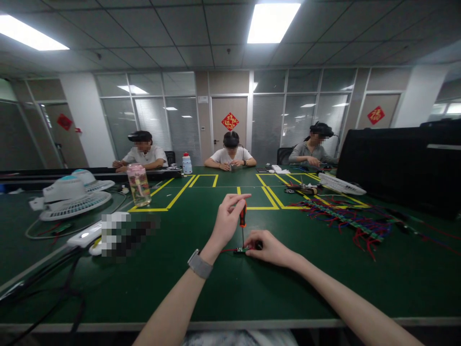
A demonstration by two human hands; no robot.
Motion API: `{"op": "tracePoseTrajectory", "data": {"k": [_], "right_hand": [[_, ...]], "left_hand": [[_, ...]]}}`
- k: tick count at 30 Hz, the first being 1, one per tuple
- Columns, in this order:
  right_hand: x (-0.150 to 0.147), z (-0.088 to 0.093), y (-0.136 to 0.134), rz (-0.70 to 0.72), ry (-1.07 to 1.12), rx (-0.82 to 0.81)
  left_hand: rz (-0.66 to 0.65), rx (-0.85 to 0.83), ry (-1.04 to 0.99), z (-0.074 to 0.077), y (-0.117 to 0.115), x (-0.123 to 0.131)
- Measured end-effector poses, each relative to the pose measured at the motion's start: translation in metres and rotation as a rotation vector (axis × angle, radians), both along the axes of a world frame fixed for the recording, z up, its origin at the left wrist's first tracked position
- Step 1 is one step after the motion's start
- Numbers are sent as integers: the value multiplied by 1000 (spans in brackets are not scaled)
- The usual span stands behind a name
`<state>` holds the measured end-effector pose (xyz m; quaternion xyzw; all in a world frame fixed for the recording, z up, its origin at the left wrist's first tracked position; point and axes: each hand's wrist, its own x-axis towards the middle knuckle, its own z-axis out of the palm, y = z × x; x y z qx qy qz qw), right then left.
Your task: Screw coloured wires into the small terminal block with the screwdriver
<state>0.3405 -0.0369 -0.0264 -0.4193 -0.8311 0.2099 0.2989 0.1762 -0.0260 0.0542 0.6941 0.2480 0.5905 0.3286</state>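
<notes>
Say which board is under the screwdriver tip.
The small green board beside the right hand; the bunched boards with red and blue wires lie farther right, away from the screwdriver.

Three seated co-workers (230, 156) wear three black headsets (321, 129), one apiece, around one green bench (223, 298). In the foreground, one person's two hands, one left hand (229, 218) and one right hand (268, 247), share the frame with one grey wristwatch (200, 265), one orange-and-black screwdriver (242, 220) and, at its tip, one small circuit board (239, 250). Also pictured: two drink bottles (139, 188), two white fans (75, 206), one white keyboard (342, 184), three red paper diamonds (229, 121), three doors (242, 108) and two lit ceiling panels (273, 23). Red and blue wires (370, 249) lie too tangled to count.
</notes>
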Motion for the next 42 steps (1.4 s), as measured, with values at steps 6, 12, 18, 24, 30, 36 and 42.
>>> {"op": "tracePoseTrajectory", "data": {"k": [6, 12, 18, 24, 30, 36, 42], "right_hand": [[-1, 2, -2, -4, 3, 17], [0, -3, 1, -7, 19, 2], [2, -2, 0, 13, 13, -42], [-1, 3, -4, 5, 12, -48], [0, 1, -3, 9, 6, -15], [-2, -2, -2, -1, 3, -4], [-3, -1, -3, -4, 0, 7]], "left_hand": [[-97, -104, -54, -3, 2, 2], [101, 27, 27, -4, 2, 1], [-123, -96, -15, 0, 1, 1], [159, 113, 97, -4, 0, 1], [-144, -121, -45, -3, 1, 2], [80, 48, 27, -4, 2, 1], [-103, -72, 7, -4, 0, 2]]}}
